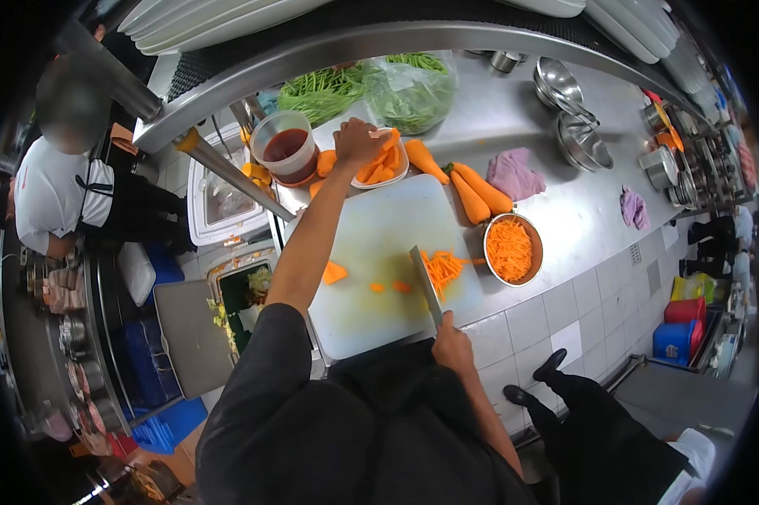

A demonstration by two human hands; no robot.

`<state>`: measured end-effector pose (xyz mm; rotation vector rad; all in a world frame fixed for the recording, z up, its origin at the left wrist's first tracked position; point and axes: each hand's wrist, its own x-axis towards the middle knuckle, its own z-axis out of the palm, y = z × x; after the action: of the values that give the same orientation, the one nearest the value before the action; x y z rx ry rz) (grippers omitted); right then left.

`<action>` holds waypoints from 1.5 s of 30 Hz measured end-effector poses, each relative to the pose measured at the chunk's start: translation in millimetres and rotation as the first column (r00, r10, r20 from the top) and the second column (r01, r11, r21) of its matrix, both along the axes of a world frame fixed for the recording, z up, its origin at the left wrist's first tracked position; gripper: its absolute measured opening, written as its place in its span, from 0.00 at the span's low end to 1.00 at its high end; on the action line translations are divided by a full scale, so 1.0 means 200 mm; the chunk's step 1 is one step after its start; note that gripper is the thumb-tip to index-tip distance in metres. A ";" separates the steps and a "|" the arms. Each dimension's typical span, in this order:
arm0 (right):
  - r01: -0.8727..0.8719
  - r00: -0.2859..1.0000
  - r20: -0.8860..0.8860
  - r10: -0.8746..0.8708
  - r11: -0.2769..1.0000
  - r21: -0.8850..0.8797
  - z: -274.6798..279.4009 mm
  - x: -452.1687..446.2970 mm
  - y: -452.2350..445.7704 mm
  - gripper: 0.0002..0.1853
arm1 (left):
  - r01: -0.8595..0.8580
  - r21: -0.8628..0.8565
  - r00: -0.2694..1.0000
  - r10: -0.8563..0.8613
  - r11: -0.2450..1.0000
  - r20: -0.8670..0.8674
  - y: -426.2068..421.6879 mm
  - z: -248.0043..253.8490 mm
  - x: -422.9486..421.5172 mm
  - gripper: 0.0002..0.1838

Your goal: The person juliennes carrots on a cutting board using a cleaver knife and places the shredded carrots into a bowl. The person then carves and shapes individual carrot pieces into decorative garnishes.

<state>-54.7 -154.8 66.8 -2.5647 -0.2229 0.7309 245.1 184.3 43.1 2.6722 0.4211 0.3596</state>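
**Reaching far ahead, gripping close by**

The steel desk (581,227) carries my white cutting board (388,219); my left arm (310,231) stretches forward across the board's left side, my left hand (358,141) back-up at the tray (407,166) of carrot pieces (384,170), though I cannot tell whether it grips one; my right forearm (490,412) angles forward, my right hand (453,343) wrapped round the knife (426,286); its blade stands beside shredded carrot (447,269) on the board.
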 end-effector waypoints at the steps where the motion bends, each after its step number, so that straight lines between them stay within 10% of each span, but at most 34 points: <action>1: 0.002 1.000 -0.010 -0.002 1.000 -0.003 0.01 0.00 0.00 0.14 | 0.067 0.045 0.997 -0.064 0.997 -0.050 -0.03 0.01 0.00 0.24; 5: 0.009 0.999 0.048 -0.008 1.000 -0.002 -0.07 -0.03 -0.02 0.12 | 0.087 0.040 0.992 -0.083 0.995 -0.099 -0.09 -0.02 0.01 0.23; 8: 0.015 0.998 0.055 -0.014 1.000 -0.011 -0.07 -0.01 -0.01 0.12 | 0.099 0.112 0.971 -0.120 0.989 0.205 -0.08 -0.08 0.06 0.21; 11: 0.008 0.999 0.040 -0.007 1.000 -0.014 -0.06 -0.03 0.01 0.12 | 0.149 -0.172 0.858 -0.041 0.974 0.512 -0.10 -0.08 0.07 0.20; 18: -0.004 0.998 0.062 0.005 1.000 -0.018 -0.10 -0.03 -0.02 0.12 | 0.137 -0.591 0.834 0.229 0.795 0.502 -0.15 0.01 0.05 0.21; 19: -0.001 0.997 0.076 0.003 1.000 -0.022 -0.11 -0.03 -0.01 0.13 | 0.205 -0.661 0.829 0.231 0.722 0.509 -0.13 -0.04 0.08 0.21; 22: 0.001 1.000 -0.023 -0.001 0.999 -0.039 -0.09 -0.01 0.00 0.18 | 0.223 -0.968 0.955 0.224 -0.113 0.194 -0.09 0.03 0.00 0.11; 28: -0.030 0.986 0.164 0.028 0.999 0.011 -0.12 -0.04 -0.02 0.13 | 0.162 -0.832 0.980 -0.012 -0.530 0.198 0.17 -0.08 -0.01 0.06; 45: -0.028 0.991 0.130 0.020 0.998 0.059 0.00 -0.02 0.01 0.14 | 0.114 -0.898 0.985 0.167 -0.424 0.046 0.15 0.28 -0.17 0.26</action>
<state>-58.7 -152.2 67.0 -2.5577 -0.3138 0.5577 211.3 213.6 98.5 0.6574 0.4015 0.0535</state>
